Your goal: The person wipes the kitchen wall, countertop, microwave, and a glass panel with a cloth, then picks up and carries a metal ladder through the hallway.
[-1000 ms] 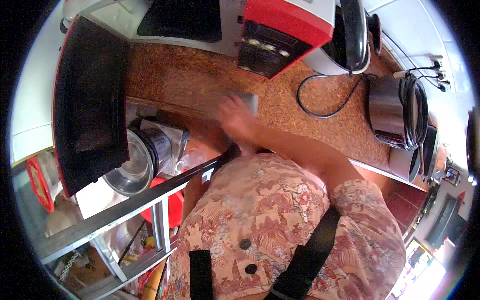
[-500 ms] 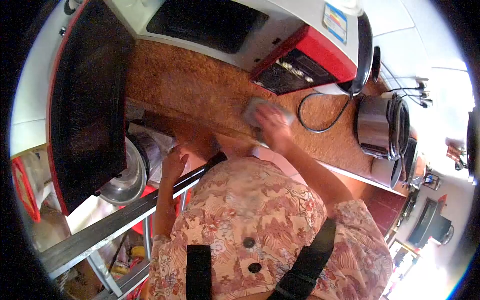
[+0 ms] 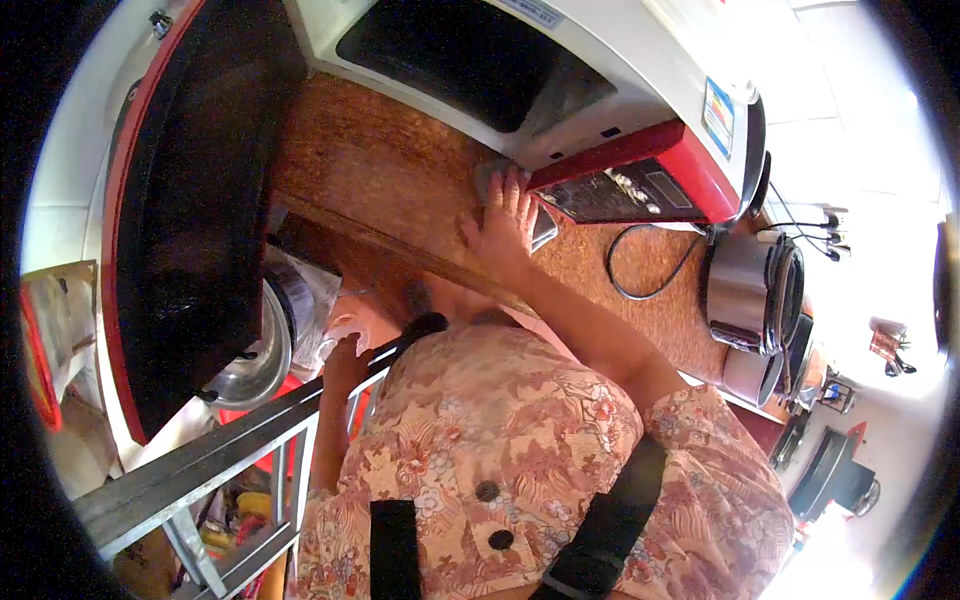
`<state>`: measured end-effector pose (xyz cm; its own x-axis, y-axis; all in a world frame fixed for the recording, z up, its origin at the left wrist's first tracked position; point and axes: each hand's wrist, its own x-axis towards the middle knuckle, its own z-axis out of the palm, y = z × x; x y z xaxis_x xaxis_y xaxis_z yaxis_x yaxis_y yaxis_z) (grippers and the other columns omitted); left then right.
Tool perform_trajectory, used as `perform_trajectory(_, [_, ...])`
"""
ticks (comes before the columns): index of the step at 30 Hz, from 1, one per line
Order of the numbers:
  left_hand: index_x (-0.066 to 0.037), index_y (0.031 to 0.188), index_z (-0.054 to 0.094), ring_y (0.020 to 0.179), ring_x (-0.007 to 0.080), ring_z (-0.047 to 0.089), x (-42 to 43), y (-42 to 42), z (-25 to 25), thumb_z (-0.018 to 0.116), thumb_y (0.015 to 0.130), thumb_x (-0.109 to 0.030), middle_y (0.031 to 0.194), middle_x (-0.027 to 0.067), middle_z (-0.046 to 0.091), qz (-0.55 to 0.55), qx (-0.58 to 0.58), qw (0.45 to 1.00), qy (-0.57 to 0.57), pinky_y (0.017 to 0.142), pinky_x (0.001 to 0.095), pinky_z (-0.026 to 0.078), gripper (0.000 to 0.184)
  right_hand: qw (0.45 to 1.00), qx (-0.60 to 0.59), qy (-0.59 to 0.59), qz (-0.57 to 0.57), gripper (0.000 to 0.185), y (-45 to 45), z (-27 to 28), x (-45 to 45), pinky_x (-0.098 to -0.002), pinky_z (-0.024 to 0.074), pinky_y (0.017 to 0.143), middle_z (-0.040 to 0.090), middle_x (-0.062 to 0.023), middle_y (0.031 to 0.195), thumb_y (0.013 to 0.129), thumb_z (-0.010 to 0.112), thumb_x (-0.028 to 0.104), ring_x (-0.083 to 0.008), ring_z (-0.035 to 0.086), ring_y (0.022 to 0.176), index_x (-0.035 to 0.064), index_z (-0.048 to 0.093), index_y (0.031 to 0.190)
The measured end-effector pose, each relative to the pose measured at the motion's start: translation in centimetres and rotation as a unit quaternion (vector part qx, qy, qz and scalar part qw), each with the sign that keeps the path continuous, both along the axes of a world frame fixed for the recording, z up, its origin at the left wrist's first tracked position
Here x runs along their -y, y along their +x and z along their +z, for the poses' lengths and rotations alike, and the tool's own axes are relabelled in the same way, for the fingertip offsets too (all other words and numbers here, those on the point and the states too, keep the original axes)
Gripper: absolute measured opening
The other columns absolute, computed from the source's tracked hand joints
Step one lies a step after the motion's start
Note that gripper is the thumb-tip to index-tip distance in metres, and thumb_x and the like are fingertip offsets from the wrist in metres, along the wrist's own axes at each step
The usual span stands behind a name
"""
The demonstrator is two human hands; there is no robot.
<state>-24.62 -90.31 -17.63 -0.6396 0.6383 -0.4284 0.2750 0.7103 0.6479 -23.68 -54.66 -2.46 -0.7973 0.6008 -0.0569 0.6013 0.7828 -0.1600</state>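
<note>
My right hand (image 3: pixel 503 222) presses a grey cloth (image 3: pixel 545 228) onto the brown countertop (image 3: pixel 390 160), close to the front corner of a microwave (image 3: pixel 560 150). Its fingers point away from me, with the cloth showing on both sides of them. Lower and to the left, my left hand (image 3: pixel 346 362) hangs by the top rail of a metal ladder (image 3: pixel 215 465), fingers loosely bent and apart. No object shows in it, though part of the hand is hard to make out.
The microwave's dark door (image 3: pixel 195 220) swings out on the left, above a clear glass lid (image 3: pixel 262 355). A black cable (image 3: pixel 625 290) loops over the counter on the right, near a steel cooker (image 3: pixel 740 285). Plugged sockets (image 3: pixel 832 222) are on the wall.
My right hand and the cloth have slid left and away from me, up against the microwave's corner. My left hand has dropped slightly. The whole view has shifted a little.
</note>
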Motion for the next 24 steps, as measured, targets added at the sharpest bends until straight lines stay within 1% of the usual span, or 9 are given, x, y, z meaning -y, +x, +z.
perform_trajectory(2, [0.000,0.115,0.055,0.096,0.0405,0.060,0.7,0.4,-0.3,0.065,0.080,-0.027,0.103,0.0226,0.063,-0.008,-0.056,0.998,0.020,0.082,0.0483,0.049,0.046,1.000,0.011,-0.023,-0.004,0.076,-1.4,0.8,0.7,-0.0533,0.0168,0.112,0.025,-0.0251,0.147,0.083,0.059,0.040,-0.0402,0.021,0.138,-0.0006,0.031,0.141])
perform_trajectory(5, [-0.002,0.114,0.054,0.088,0.0408,0.062,1.1,1.0,-0.6,0.065,0.080,-0.025,0.099,0.0217,0.063,-0.003,-0.079,0.997,0.027,0.074,0.0495,0.051,0.042,0.995,-0.054,0.045,0.073,0.078,-5.0,-1.7,1.1,-0.0531,0.0173,0.112,0.025,-0.0246,0.148,0.082,0.060,0.043,-0.0388,0.021,0.138,-0.0008,0.031,0.141])
perform_trajectory(7, [-0.004,0.115,0.052,0.084,0.0417,0.062,0.9,1.0,-0.6,0.064,0.081,-0.025,0.096,0.0225,0.063,-0.002,-0.086,0.996,0.036,0.071,0.0511,0.051,0.042,0.986,-0.038,0.102,0.126,0.078,-8.6,-2.8,1.2,-0.0523,0.0182,0.112,0.027,-0.0238,0.147,0.082,0.059,0.043,-0.0376,0.022,0.138,0.0000,0.032,0.141])
perform_trajectory(14, [-0.003,0.116,0.053,0.088,0.0414,0.062,-0.1,2.0,3.5,0.062,0.083,-0.024,0.099,0.0229,0.063,0.032,-0.047,0.998,-0.008,0.074,0.0497,0.051,0.040,0.953,-0.049,0.088,0.287,0.074,-15.1,-2.5,-0.3,-0.0507,0.0270,0.106,0.033,-0.0191,0.144,0.084,0.058,0.043,-0.0351,0.031,0.134,0.0053,0.033,0.142])
perform_trajectory(17, [-0.002,0.116,0.056,0.090,0.0407,0.062,-0.3,3.5,4.4,0.061,0.086,-0.025,0.102,0.0223,0.063,0.054,-0.028,0.997,-0.053,0.077,0.0484,0.050,0.038,0.961,-0.114,0.094,0.235,0.075,-12.4,-2.8,-0.4,-0.0500,0.0280,0.106,0.033,-0.0181,0.144,0.083,0.058,0.044,-0.0347,0.032,0.133,0.0065,0.032,0.143])
perform_trajectory(18, [-0.002,0.116,0.056,0.091,0.0409,0.062,0.1,4.1,4.0,0.061,0.086,-0.025,0.103,0.0224,0.063,0.033,-0.041,0.998,-0.040,0.077,0.0483,0.050,0.038,0.974,-0.087,0.049,0.203,0.075,-11.2,-2.3,-0.6,-0.0500,0.0273,0.106,0.033,-0.0186,0.144,0.084,0.057,0.044,-0.0350,0.032,0.133,0.0057,0.031,0.142])
perform_trajectory(20, [-0.002,0.115,0.056,0.091,0.0412,0.062,0.8,6.1,1.4,0.062,0.085,-0.025,0.104,0.0228,0.063,-0.009,-0.068,0.998,-0.013,0.077,0.0481,0.050,0.039,0.989,-0.034,-0.040,0.137,0.075,-7.3,-1.0,-1.9,-0.0502,0.0258,0.108,0.032,-0.0196,0.145,0.084,0.057,0.044,-0.0357,0.032,0.133,0.0042,0.030,0.142])
perform_trajectory(22, [-0.003,0.116,0.056,0.095,0.0416,0.060,0.4,7.4,-0.9,0.063,0.084,-0.025,0.105,0.0230,0.063,-0.065,-0.044,0.997,-0.028,0.081,0.0480,0.049,0.040,0.987,-0.090,-0.035,0.127,0.076,-2.8,-1.3,-2.3,-0.0513,0.0245,0.109,0.030,-0.0208,0.146,0.085,0.056,0.044,-0.0368,0.031,0.133,0.0016,0.029,0.142])
perform_trajectory(24, [-0.003,0.115,0.056,0.096,0.0416,0.060,-0.6,8.3,-1.4,0.064,0.083,-0.025,0.107,0.0230,0.062,-0.050,-0.015,0.999,0.006,0.083,0.0477,0.048,0.039,0.987,-0.106,-0.029,0.114,0.078,0.3,-0.7,-1.9,-0.0524,0.0231,0.109,0.028,-0.0219,0.147,0.085,0.056,0.045,-0.0376,0.030,0.134,-0.0010,0.029,0.141])
